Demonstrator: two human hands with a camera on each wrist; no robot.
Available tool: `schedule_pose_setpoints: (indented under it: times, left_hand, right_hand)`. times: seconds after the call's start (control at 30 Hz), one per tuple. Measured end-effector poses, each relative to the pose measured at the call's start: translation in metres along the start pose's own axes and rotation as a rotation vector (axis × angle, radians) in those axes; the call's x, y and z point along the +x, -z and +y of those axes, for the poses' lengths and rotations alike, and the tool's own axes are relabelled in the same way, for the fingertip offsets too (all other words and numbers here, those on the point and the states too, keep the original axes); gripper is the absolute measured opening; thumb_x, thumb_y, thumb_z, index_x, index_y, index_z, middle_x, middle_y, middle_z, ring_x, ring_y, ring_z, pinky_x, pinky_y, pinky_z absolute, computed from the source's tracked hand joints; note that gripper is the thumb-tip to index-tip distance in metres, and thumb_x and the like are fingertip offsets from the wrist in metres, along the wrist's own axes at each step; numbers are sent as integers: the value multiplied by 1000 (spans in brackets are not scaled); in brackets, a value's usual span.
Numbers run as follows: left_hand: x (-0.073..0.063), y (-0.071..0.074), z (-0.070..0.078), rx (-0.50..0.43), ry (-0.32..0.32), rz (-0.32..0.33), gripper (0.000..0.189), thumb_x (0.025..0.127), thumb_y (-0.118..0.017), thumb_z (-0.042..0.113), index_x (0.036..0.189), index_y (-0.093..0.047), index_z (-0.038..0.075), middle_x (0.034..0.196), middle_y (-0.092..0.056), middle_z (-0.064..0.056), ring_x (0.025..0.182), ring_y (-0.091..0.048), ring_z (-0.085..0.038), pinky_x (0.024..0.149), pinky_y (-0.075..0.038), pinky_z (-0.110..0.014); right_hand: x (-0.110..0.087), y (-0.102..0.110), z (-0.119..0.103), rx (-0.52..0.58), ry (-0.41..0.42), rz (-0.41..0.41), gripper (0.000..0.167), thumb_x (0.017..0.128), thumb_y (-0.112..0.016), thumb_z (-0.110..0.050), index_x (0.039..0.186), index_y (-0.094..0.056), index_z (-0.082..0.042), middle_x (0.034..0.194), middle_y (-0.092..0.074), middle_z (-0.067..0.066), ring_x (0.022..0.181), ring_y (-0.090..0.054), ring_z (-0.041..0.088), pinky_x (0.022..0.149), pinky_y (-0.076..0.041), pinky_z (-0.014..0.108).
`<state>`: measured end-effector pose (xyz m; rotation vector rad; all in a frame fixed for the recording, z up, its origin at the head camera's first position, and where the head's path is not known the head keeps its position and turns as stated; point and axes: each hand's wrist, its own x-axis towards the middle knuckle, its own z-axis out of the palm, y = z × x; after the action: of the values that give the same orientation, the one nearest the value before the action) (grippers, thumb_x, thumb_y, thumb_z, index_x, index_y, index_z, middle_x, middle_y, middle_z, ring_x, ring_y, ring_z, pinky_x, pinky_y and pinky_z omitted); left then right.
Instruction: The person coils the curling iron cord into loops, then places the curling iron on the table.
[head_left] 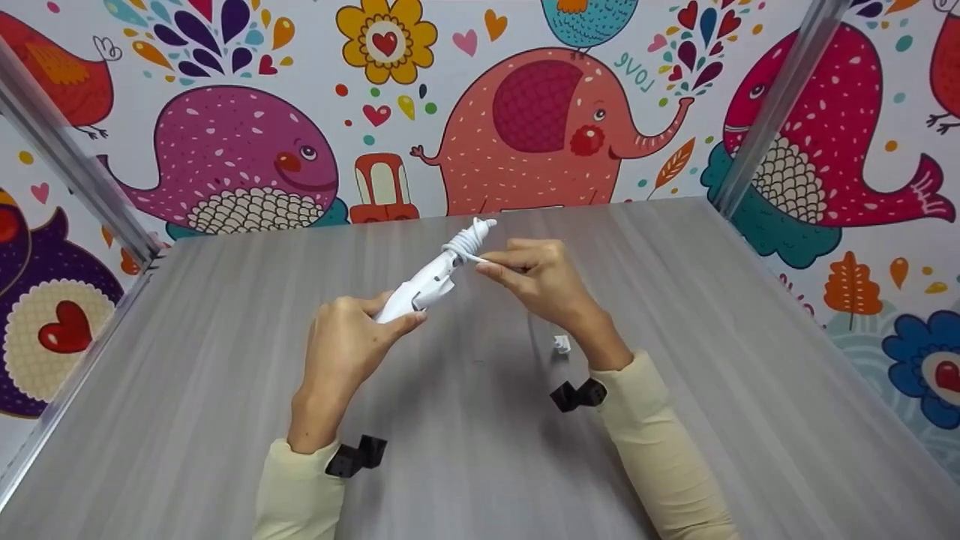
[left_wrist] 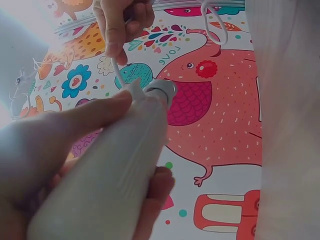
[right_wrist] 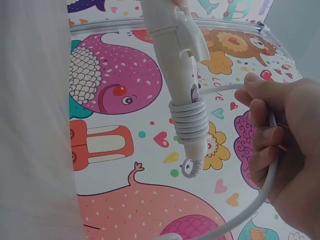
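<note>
My left hand (head_left: 341,349) grips the wide end of a white wand-shaped appliance, which looks like a curling iron (head_left: 420,289). It is held tilted above the table, its narrow end up and away. In the right wrist view, a white cord (right_wrist: 190,120) is wound in several neat coils round that narrow end, below a side lever (right_wrist: 192,37). My right hand (head_left: 551,289) pinches the cord's running part between thumb and forefinger, just right of the coils. More cord passes through its curled fingers (right_wrist: 262,135). A white plug (head_left: 562,344) shows below the right wrist.
A grey wood-grain table (head_left: 480,450) lies under both hands. Behind it stands a wall (head_left: 420,135) with printed cartoon animals, and metal posts (head_left: 780,112) rise at the sides. A black camera mount (head_left: 577,395) sits on each wrist, over pale sleeves.
</note>
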<state>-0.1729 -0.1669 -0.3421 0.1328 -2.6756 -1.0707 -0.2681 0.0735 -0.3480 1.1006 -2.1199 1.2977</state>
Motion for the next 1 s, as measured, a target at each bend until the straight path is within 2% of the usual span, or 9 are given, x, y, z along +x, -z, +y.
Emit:
schedule_pose_setpoints:
  times: [0.17, 0.37, 0.5, 0.63, 0.77, 1.0]
  left_hand:
    - [2, 6, -1, -87, 3, 32, 61, 78, -85, 45, 124, -70, 8, 117, -73, -17, 84, -65, -27, 57, -42, -29]
    - [2, 14, -1, -189, 16, 28, 63, 79, -84, 46, 126, -68, 8, 117, -73, -16, 83, -62, -26, 54, -40, -27]
    - [1, 19, -1, -247, 21, 19, 61, 79, -84, 45, 126, -68, 9, 117, -74, -16, 84, -61, -27, 56, -43, -27]
    - [1, 20, -2, -294, -13, -9, 58, 79, -84, 43, 125, -69, 11, 116, -74, -15, 88, -66, -28, 65, -50, -30]
    - [2, 20, -7, -346, -53, -49, 52, 80, -85, 38, 123, -71, 12, 113, -75, -13, 90, -68, -28, 70, -52, -32]
    - [4, 18, -10, -355, -56, -146, 53, 78, -86, 37, 122, -71, 12, 116, -74, -14, 94, -65, -27, 71, -50, -32]
  right_hand:
    - [0, 4, 4, 60, -91, -52, 17, 89, -77, -16, 102, -81, -7, 62, -52, 7, 59, -42, 10, 53, -32, 20]
    - [-1, 9, 17, 238, -251, -185, 19, 96, -68, -16, 109, -79, -8, 64, -48, 0, 59, -41, 11, 54, -35, 22]
    - [-2, 12, 26, 377, -288, -259, 21, 98, -64, -15, 109, -77, -2, 61, -43, -2, 56, -37, 11, 51, -32, 22]
    - [-4, 14, 37, 478, -294, -349, 28, 99, -64, -20, 109, -75, 4, 61, -44, -3, 56, -42, 11, 52, -36, 22]
    - [-7, 14, 48, 499, -326, -422, 31, 98, -64, -23, 109, -75, 4, 62, -50, -2, 59, -48, 12, 56, -41, 24]
    - [-7, 14, 59, 392, -417, -459, 23, 99, -62, -17, 109, -78, -2, 67, -56, -1, 66, -50, 14, 66, -44, 25]
